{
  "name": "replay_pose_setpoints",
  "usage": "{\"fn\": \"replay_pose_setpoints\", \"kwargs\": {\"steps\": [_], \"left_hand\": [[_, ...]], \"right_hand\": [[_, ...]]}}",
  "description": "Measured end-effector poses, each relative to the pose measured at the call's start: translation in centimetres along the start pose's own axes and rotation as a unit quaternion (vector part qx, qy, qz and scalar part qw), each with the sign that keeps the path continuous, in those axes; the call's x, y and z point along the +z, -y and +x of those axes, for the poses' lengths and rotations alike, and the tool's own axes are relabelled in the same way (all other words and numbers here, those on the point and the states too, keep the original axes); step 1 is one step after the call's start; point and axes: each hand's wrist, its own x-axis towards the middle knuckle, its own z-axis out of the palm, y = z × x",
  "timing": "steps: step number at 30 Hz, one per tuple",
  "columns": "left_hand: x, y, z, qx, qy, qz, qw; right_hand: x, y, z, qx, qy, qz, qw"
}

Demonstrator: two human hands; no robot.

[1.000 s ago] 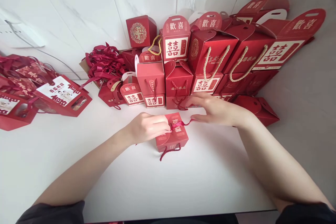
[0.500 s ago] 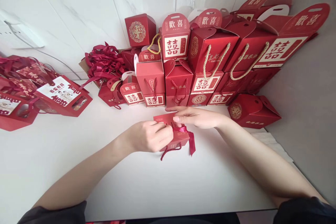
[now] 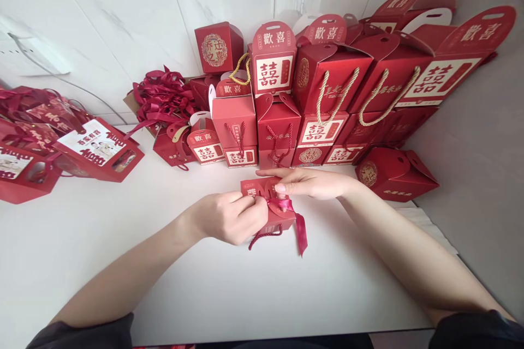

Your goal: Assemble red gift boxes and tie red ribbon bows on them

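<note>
Now left hand [image 3: 231, 218] fingers pinch ribbon [image 3: 283, 205] on the shut box [image 3: 252, 187]; right hand [image 3: 313, 182] fingers press its top.

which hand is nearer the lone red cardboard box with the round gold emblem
Right. The right hand lies left of the red cardboard box, not touching; the left hand is farther left, pinching a dark red ribbon.

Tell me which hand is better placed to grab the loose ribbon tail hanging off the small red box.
Right, most likely. The ribbon tail hangs off the small red box on the side of the right hand, just below its fingers. The left hand is closed at the knot, seemingly pinching it.
</note>
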Motion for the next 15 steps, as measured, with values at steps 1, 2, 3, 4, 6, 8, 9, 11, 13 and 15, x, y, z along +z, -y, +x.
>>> {"fn": "replay_pose_setpoints", "kwargs": {"steps": [1, 2, 3, 4, 6, 8, 9, 11, 13, 15], "left_hand": [[0.0, 0.0, 0.0, 0.002, -0.002, -0.001, 1.0], [0.1, 0.0, 0.0, 0.004, -0.005, -0.003, 1.0], [0.2, 0.0, -0.1, 0.003, -0.008, -0.009, 1.0], [0.3, 0.0, -0.2, -0.006, -0.009, -0.018, 1.0], [0.5, 0.0, -0.4, -0.066, -0.002, -0.056, 0.996], [0.5, 0.0, -0.6, -0.196, 0.022, -0.148, 0.969], [0.5, 0.1, -0.6, -0.278, 0.044, -0.212, 0.936], [0.2, 0.5, -0.6, -0.428, 0.106, -0.347, 0.828], [-0.3, 1.0, -0.3, -0.522, 0.182, -0.451, 0.701], [-0.7, 1.6, -0.1, -0.563, 0.24, -0.516, 0.599]], "right_hand": [[0.0, 0.0, 0.0, -0.002, 0.005, 0.0, 1.0], [-0.1, -0.1, 0.0, -0.004, 0.008, 0.001, 1.0], [-0.1, -0.2, 0.0, -0.007, 0.008, 0.003, 1.0], [-0.1, -0.3, 0.0, -0.011, 0.005, 0.01, 1.0], [-0.1, -0.5, 0.1, -0.021, 0.001, 0.036, 0.999], [-0.2, -0.9, 0.2, -0.029, 0.002, 0.067, 0.997], [-0.2, -1.0, 0.2, -0.029, 0.003, 0.08, 0.996], [-0.4, -1.3, 0.2, -0.023, 0.006, 0.099, 0.995], [-0.5, -1.4, 0.2, -0.016, 0.002, 0.111, 0.994], [-0.6, -1.5, 0.1, -0.007, -0.002, 0.114, 0.993]]}}
